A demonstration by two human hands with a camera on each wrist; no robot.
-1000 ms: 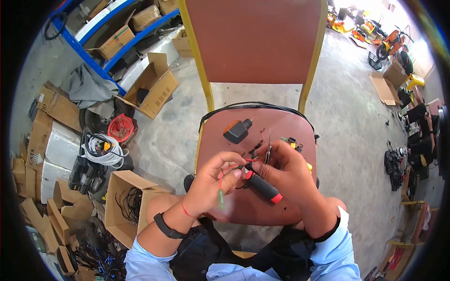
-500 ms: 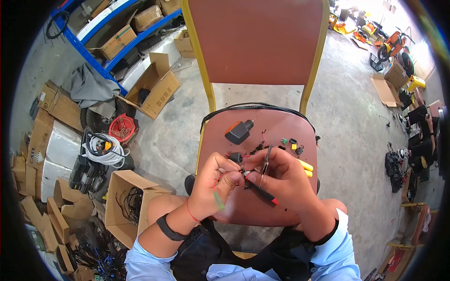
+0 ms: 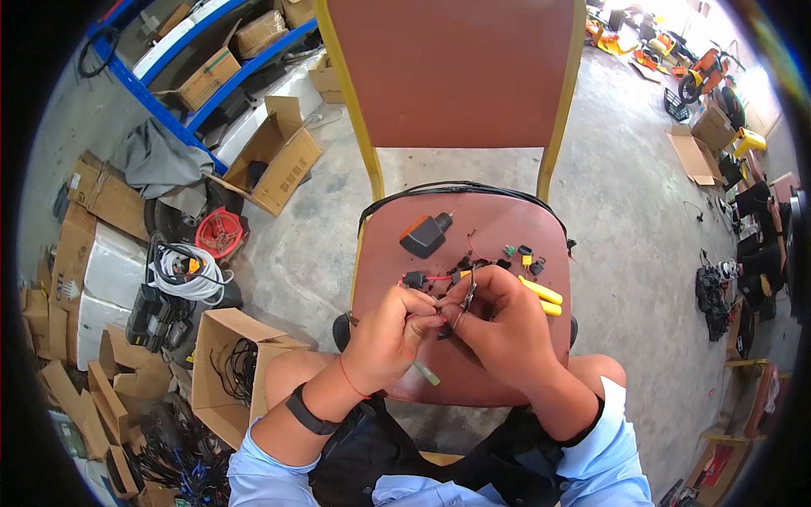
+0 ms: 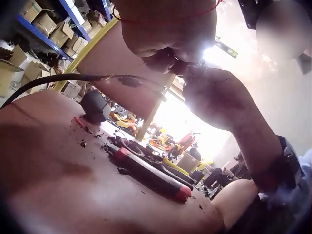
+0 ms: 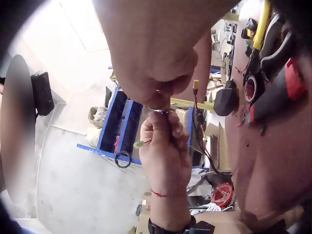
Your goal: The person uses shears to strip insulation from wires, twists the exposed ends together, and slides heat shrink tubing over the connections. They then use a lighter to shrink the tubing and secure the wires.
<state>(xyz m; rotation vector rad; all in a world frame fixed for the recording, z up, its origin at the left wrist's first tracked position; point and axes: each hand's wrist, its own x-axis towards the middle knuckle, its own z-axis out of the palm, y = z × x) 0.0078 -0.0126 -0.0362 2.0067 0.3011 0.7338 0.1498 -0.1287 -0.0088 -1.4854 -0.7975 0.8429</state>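
My left hand (image 3: pixel 382 340) pinches a thin wire between thumb and forefinger; a green sleeve (image 3: pixel 427 373) shows below it, and beside that hand in the right wrist view (image 5: pixel 138 145). Fingertip to fingertip with it, my right hand (image 3: pixel 514 328) grips a slim metal tool (image 3: pixel 470 289). The wire between the fingertips is mostly hidden. On the seat (image 3: pixel 422 384) lie a tool with black and red handles (image 4: pixel 151 173), yellow handles (image 3: pixel 541 296), an orange and black lamp-like part (image 3: pixel 424 237) and a black connector (image 3: pixel 414 279) on red wire.
Black cable (image 3: pixel 460 186) runs along the back of the seat, below the chair's backrest (image 3: pixel 456 76). Small scraps and connectors (image 3: pixel 526 260) are scattered on the seat's far right. An open carton (image 3: pixel 211 380) with cables stands at the left, near a red basket (image 3: pixel 220 232).
Both hands have shifted slightly and their fingertips have drawn together. The green sleeve has swung to the right and down. The black and red handles are now hidden beneath the right hand in the head view.
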